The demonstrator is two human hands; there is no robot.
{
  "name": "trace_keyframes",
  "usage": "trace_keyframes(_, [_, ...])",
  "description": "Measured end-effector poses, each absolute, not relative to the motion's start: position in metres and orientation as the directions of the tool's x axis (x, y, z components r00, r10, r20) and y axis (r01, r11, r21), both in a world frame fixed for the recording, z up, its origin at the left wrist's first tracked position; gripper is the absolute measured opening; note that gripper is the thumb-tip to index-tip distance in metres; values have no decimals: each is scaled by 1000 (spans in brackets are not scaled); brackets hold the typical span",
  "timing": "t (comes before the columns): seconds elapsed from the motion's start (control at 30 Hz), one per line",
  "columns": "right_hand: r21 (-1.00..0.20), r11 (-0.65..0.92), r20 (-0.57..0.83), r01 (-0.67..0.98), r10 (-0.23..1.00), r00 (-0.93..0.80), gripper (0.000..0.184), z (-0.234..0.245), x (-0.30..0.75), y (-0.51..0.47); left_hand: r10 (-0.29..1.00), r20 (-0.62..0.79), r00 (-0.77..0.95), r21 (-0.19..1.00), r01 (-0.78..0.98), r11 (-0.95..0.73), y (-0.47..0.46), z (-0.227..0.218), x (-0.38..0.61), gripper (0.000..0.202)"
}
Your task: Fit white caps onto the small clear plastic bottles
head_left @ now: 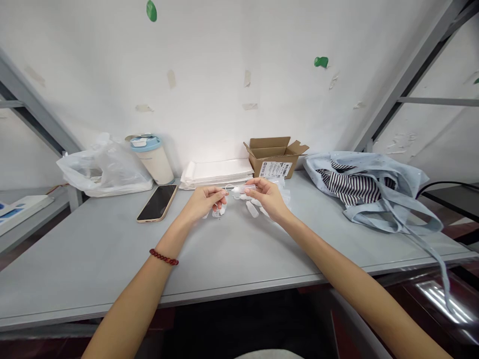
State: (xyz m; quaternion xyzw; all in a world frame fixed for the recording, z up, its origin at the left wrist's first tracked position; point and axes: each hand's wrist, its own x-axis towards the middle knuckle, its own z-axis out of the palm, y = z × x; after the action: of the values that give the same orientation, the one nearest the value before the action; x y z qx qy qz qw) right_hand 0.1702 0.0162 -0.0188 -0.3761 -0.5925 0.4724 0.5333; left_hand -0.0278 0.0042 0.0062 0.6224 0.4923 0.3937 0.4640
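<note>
Both of my hands meet over the middle of the grey table [112, 249]. My left hand [204, 200] is closed in a pinch on small white pieces, with more white bits hanging under its fingers. My right hand [267, 197] is closed on a small clear tube-like piece [247, 188] held level between the two hands. A little pile of small white and clear pieces [258, 205] lies on the table under and behind my right hand. A red bead bracelet [163, 257] sits on my left wrist.
A phone [157, 203] lies face up left of my hands. Behind stand a blue-lidded cup [151, 157], a clear plastic bag [103, 167], a stack of white sheets [217, 172] and an open cardboard box [275, 155]. A light blue bag with striped cloth [370, 189] lies at right.
</note>
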Motion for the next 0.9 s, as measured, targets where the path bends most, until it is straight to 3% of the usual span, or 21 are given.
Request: trace_keyframes(0.9, [-959,259,276,-114,946,-168,31,-22,168,16,973,32,228,983,168,-72,7,2,-30,30])
